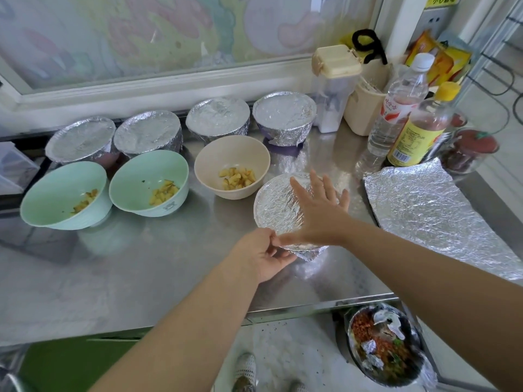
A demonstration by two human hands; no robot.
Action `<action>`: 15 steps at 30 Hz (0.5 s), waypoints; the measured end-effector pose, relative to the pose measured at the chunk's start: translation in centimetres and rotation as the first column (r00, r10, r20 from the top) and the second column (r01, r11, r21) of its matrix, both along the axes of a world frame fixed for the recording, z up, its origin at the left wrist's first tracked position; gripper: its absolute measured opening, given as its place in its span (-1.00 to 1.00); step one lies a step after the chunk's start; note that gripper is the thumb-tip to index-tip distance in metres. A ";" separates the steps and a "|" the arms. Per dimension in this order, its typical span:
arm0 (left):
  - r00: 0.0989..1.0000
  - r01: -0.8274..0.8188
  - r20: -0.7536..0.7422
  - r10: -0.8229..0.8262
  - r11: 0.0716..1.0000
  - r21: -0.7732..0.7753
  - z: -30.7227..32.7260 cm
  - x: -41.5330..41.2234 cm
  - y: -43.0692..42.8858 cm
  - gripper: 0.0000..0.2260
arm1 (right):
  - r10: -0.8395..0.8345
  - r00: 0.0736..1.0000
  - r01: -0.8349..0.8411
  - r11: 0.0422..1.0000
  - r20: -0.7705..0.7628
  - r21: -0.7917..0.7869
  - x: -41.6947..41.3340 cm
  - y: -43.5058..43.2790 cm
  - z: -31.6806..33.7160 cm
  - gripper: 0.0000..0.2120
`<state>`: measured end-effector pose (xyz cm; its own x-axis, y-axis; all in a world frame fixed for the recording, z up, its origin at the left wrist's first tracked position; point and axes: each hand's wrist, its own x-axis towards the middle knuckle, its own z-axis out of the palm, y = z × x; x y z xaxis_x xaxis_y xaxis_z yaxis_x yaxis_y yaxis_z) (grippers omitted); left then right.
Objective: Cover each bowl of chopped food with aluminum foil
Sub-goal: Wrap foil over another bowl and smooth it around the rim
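Note:
A foil-wrapped bowl (276, 210) sits near the front of the steel counter (141, 273). My right hand (319, 210) lies flat on its foil top with fingers spread. My left hand (266, 253) pinches the foil at the bowl's near rim. Three uncovered bowls hold chopped food: a green bowl (65, 193) at far left, a second green bowl (147, 182) beside it, and a beige bowl (232, 165). Several foil-covered bowls (218, 117) line the back. Loose foil sheets (433, 210) lie stacked at the right.
At the back right stand a clear plastic container (332, 89), a water bottle (396, 108), a yellow-labelled bottle (418, 128) and a jar (467, 151). A bin lined with foil and scraps (385, 343) sits on the floor below the counter's front edge.

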<state>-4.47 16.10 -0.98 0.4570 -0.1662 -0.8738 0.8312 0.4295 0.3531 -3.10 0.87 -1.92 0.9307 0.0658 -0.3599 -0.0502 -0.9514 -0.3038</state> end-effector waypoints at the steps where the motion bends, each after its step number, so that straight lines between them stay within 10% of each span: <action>1: 1.000 0.006 0.004 -0.006 1.000 0.004 -0.2 0.2 0.1 -0.90 | 0.032 0.999 -0.034 0.998 0.042 0.051 -0.5 -0.6 0.2 0.35; 7: 0.996 0.077 0.039 -0.079 0.995 0.058 -0.8 1.1 0.1 -0.84 | 0.378 0.661 -0.523 0.852 0.648 0.036 -6.0 -5.6 -2.6 -0.54; 15: 0.995 0.092 0.027 -0.095 0.992 0.089 -0.4 1.2 0.0 -0.70 | 0.424 0.513 -0.556 0.826 0.746 -0.087 -5.7 -6.1 -3.4 -0.87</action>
<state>-3.29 16.11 -1.42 0.4705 -0.1329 -0.8723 0.8542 0.3165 0.4125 -8.81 -5.26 -5.34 0.6761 0.5826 0.4511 0.7022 -0.6949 -0.1549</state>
